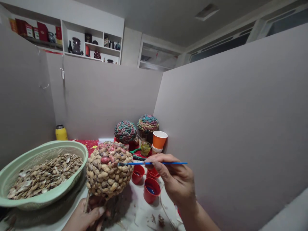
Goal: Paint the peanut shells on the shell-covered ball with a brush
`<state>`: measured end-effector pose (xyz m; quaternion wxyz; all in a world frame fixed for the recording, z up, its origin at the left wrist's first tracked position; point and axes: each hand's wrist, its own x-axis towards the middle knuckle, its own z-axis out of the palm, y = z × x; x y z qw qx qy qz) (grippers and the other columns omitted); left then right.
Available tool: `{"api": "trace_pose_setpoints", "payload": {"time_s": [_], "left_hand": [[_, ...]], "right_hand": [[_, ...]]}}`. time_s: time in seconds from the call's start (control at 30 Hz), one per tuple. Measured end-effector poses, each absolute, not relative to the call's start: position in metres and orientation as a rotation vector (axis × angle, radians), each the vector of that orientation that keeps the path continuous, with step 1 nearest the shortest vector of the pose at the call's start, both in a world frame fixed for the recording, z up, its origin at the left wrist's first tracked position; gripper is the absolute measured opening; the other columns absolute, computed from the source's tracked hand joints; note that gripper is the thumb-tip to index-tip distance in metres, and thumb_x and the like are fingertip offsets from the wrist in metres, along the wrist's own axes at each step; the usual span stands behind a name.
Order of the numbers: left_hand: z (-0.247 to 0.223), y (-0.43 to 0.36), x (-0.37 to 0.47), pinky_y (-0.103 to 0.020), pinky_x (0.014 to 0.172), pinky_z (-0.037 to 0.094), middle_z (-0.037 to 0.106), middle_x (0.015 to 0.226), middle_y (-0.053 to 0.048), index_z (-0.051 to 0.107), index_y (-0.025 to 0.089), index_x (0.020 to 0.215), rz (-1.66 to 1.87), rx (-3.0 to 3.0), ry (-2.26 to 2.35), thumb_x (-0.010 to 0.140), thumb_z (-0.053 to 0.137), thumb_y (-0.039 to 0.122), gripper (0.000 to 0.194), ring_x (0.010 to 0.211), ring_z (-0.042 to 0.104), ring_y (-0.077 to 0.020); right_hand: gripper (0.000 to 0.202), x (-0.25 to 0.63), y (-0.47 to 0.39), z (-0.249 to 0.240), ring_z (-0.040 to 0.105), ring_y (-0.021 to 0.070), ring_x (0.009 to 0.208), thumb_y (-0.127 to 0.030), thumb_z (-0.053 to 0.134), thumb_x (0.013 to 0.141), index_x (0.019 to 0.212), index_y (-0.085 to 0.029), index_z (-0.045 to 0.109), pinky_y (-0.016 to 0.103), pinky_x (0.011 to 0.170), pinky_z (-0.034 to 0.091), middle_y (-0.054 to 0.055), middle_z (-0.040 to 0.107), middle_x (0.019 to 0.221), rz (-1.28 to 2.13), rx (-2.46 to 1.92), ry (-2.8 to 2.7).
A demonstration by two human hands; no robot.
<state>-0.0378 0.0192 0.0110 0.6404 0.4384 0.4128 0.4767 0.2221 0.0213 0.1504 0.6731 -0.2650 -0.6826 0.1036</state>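
Note:
A ball covered in peanut shells (109, 175) stands over the table, mostly bare tan with several shells painted red and a few dark ones near its top. From below, my left hand (90, 213) is closed around the stick-like stem under it; part of the grip is hidden by the ball. My right hand (175, 179) pinches a blue paintbrush (137, 163), held nearly level. The brush tip touches or nearly touches the shells at the ball's upper right. Just beyond, red cups (152, 192) hold dark liquid, bluish in the nearest one.
A green basket (83, 154) of loose shells sits at left, a yellow bottle (61, 133) behind it. Two painted shell balls (125, 131) stand at the back, near an orange paper cup (159, 139) and a cup of yellowish paint (145, 149). Grey partitions (228, 122) enclose the table.

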Motion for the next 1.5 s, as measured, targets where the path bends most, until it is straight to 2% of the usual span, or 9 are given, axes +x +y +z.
{"api": "trace_pose_setpoints", "payload": {"time_s": [0.2, 0.37, 0.5, 0.7, 0.87, 1.03, 1.17, 1.3, 1.5], "left_hand": [[0.014, 0.018, -0.037, -0.015, 0.033, 0.034, 0.076, 0.070, -0.009, 0.076, 0.012, 0.088, 1.078, 0.959, 0.940, 0.054, 0.094, 0.066, 0.067, 0.037, 0.049, -0.0054], [0.011, 0.019, -0.038, -0.015, 0.031, 0.034, 0.075, 0.069, -0.010, 0.074, 0.010, 0.075, 1.084, 1.034, 0.932, 0.056, 0.092, 0.069, 0.064, 0.034, 0.047, -0.0038], [0.013, 0.018, -0.037, -0.015, 0.032, 0.036, 0.076, 0.071, -0.010, 0.075, 0.010, 0.087, 1.090, 0.957, 0.940, 0.055, 0.095, 0.062, 0.064, 0.035, 0.049, -0.0046], [0.015, 0.016, -0.036, -0.014, 0.032, 0.035, 0.075, 0.069, -0.009, 0.073, 0.010, 0.089, 1.095, 0.898, 0.900, 0.059, 0.097, 0.054, 0.058, 0.035, 0.048, -0.0042], [0.013, 0.017, -0.037, -0.016, 0.032, 0.034, 0.076, 0.070, -0.009, 0.073, 0.010, 0.091, 1.092, 0.920, 0.896, 0.058, 0.097, 0.055, 0.060, 0.035, 0.050, -0.0059], [0.005, 0.020, -0.039, -0.017, 0.032, 0.033, 0.077, 0.069, -0.011, 0.074, 0.011, 0.089, 1.110, 0.948, 0.937, 0.057, 0.095, 0.059, 0.061, 0.034, 0.049, -0.0064], [0.000, 0.021, -0.041, -0.016, 0.033, 0.035, 0.077, 0.072, -0.012, 0.074, 0.012, 0.082, 1.112, 1.015, 0.974, 0.060, 0.091, 0.064, 0.059, 0.036, 0.047, -0.0057], [0.002, 0.020, -0.040, -0.018, 0.034, 0.035, 0.073, 0.070, -0.010, 0.074, 0.011, 0.076, 1.101, 1.103, 0.970, 0.064, 0.086, 0.070, 0.061, 0.037, 0.047, -0.0065], [0.010, 0.018, -0.039, -0.018, 0.036, 0.031, 0.051, 0.043, 0.004, 0.072, 0.014, 0.072, 1.049, 1.188, 1.022, 0.067, 0.079, 0.078, 0.065, 0.035, 0.039, -0.0063]], "right_hand": [[0.008, 0.226, 0.020, 0.160, 0.079, 0.0168, 0.073, -0.023, 0.071, 0.095, 0.092, -0.022, 0.078, 0.026, 0.068, 0.068, 0.004, 0.081, 0.085, 0.290, -0.528, -1.503], [0.007, 0.224, 0.018, 0.157, 0.079, 0.0190, 0.081, -0.021, 0.071, 0.095, 0.095, -0.022, 0.078, 0.031, 0.076, 0.067, 0.005, 0.081, 0.086, 0.190, -0.564, -1.608], [0.007, 0.230, 0.018, 0.161, 0.079, 0.0188, 0.082, -0.021, 0.071, 0.094, 0.094, -0.021, 0.078, 0.030, 0.074, 0.067, 0.005, 0.081, 0.087, 0.181, -0.582, -1.566], [0.007, 0.225, 0.016, 0.159, 0.079, 0.0175, 0.080, -0.022, 0.072, 0.094, 0.095, -0.024, 0.079, 0.027, 0.071, 0.068, 0.003, 0.081, 0.086, 0.264, -0.552, -1.547], [0.014, 0.223, 0.020, 0.158, 0.078, 0.0175, 0.074, -0.029, 0.070, 0.096, 0.091, -0.020, 0.079, 0.027, 0.068, 0.068, 0.005, 0.080, 0.083, 0.296, -0.629, -1.562], [0.008, 0.232, 0.021, 0.161, 0.079, 0.0167, 0.077, -0.023, 0.072, 0.094, 0.092, -0.022, 0.079, 0.025, 0.070, 0.067, 0.004, 0.081, 0.087, 0.238, -0.603, -1.528], [0.021, 0.227, 0.012, 0.157, 0.080, 0.0195, 0.089, -0.011, 0.071, 0.091, 0.105, -0.025, 0.078, 0.032, 0.083, 0.067, 0.004, 0.083, 0.094, 0.152, -0.491, -1.612], [0.038, 0.216, -0.001, 0.158, 0.081, 0.0230, 0.091, -0.002, 0.063, 0.090, 0.120, -0.024, 0.072, 0.037, 0.084, 0.067, 0.008, 0.083, 0.102, 0.014, -0.397, -1.800], [0.048, 0.214, -0.009, 0.161, 0.080, 0.0230, 0.099, -0.001, 0.055, 0.093, 0.139, -0.016, 0.057, 0.036, 0.084, 0.067, 0.016, 0.082, 0.108, -0.214, -0.327, -2.113]]}}
